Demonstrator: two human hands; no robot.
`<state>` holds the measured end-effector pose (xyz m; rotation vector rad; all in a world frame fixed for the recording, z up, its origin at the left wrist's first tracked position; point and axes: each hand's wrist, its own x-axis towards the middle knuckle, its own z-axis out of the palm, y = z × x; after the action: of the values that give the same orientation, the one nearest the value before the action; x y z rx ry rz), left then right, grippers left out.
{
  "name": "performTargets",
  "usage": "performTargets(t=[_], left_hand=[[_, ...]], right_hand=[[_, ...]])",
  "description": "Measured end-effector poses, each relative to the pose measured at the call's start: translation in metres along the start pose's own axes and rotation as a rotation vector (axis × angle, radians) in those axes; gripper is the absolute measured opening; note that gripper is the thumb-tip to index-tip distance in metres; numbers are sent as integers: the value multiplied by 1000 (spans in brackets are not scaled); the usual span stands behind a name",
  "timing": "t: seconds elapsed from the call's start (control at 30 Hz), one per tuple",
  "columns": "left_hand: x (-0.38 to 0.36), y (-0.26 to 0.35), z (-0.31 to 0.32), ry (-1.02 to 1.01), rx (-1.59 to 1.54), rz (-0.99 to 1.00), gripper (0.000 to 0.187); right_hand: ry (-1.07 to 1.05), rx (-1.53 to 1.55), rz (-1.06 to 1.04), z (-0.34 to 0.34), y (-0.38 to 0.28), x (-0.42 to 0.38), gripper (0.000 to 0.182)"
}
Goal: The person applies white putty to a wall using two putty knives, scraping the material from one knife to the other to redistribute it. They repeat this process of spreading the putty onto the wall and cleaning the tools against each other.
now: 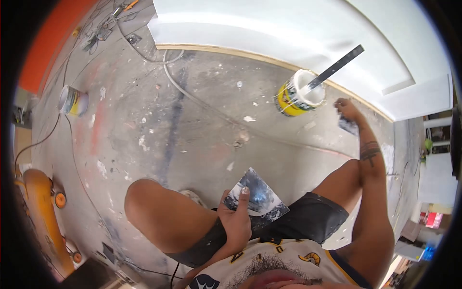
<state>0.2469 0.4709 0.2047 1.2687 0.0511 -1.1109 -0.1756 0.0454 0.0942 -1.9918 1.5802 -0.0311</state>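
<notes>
My left hand (234, 214) grips a square, putty-smeared metal spreader plate (257, 192) over my lap, thumb pressed flat on its face. Off to the right, my right hand (350, 111) is stretched out low beside the white panel (231, 36). Its fingers are closed on a putty-smeared scraper (347, 126), whose blade points down toward the floor; the handle is mostly hidden. Left of that hand stands a yellow-labelled bucket (290, 100) with white paste inside. A long dark stick (339, 65) leans out of the bucket.
A hose (207, 106) runs across the spattered concrete floor (130, 120). On the left stand a second bucket (73, 101) and an orange wheeled machine (41, 202). Cables and tools (98, 36) lie at the back left. Shelves with mixed items (435, 178) line the right.
</notes>
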Motion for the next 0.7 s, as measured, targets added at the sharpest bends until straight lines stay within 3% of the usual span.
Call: performTargets(t=[0.07, 0.1, 0.13, 0.27, 0.4, 0.57, 0.7], left_hand=[[27, 23, -18, 30, -45, -167, 10], [37, 31, -30, 19, -69, -197, 8], [47, 40, -38, 9, -52, -222, 8], [77, 73, -57, -13, -82, -211, 9], [125, 96, -55, -18, -105, -270, 11], [160, 88, -51, -94, -17, -340, 20], [165, 89, -41, -128, -44, -402, 19]], right_hand=[[160, -99, 192, -17, -34, -25, 29], [259, -5, 223, -22, -55, -37, 29], [352, 73, 243, -29, -82, -45, 29], [519, -145, 183, -35, -147, -57, 31], [467, -382, 69, -56, -220, -67, 33], [362, -653, 154, -102, -312, -119, 34], [327, -820, 203, -145, -332, -157, 33]])
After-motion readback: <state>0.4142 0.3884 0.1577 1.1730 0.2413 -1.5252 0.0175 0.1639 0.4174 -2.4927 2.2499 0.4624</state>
